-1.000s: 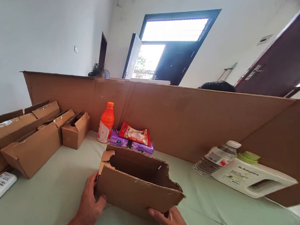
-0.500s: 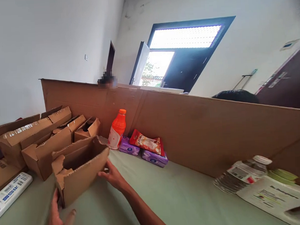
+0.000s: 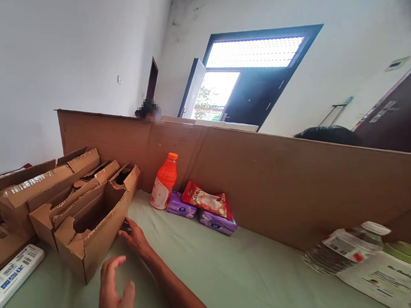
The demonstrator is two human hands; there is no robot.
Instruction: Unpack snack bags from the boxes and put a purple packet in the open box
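Note:
An open-topped, torn cardboard box (image 3: 93, 238) stands on the pale green table (image 3: 231, 266), pushed against a row of other cardboard boxes (image 3: 40, 188) at the left. My right hand (image 3: 134, 237) reaches across, its fingers stretched out and its fingertips at the box's lower right side; it holds nothing. My left hand (image 3: 114, 292) hovers low in front, just right of the box's near corner, with fingers apart and empty.
An orange bottle (image 3: 164, 181), purple tissue packs (image 3: 217, 221) and a red snack packet (image 3: 207, 201) stand by the cardboard partition (image 3: 278, 178). A water bottle (image 3: 346, 247) and a white jug (image 3: 388, 280) lie at the right. A white packet (image 3: 13, 273) lies at the left. Other people's heads show behind the partition.
The open box has slid left from in front of me up against the row of boxes. Both hands have come off their grip; the right now only touches its side.

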